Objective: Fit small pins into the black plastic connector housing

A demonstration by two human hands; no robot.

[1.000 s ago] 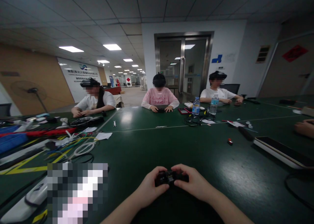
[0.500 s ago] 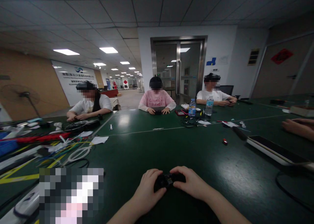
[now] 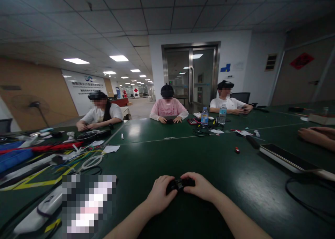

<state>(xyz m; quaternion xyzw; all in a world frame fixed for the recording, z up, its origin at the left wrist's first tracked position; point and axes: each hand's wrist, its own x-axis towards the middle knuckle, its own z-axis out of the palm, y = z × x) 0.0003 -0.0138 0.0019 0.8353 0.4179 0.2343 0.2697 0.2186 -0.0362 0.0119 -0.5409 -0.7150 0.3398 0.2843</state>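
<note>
Low in the middle of the head view, a small black device is held at or just above the dark green table; which of these, I cannot tell. My left hand curls round its left end, with the thumb along the near side. My right hand grips the other end between thumb and fingers. Both hands are closed on it, and they hide much of its shape. A lighter patch shows in its middle, between the hands.
Cables, a white power strip and blue trays crowd the left. To the right lies a flat dark-screened device; a small red object is nearer the middle. Two bottles stand farther back. Several people sit round the table.
The view has shifted slightly, so the surroundings sit a little differently in the picture. Both hands keep their grip on the black device, which appears slightly higher in view.
</note>
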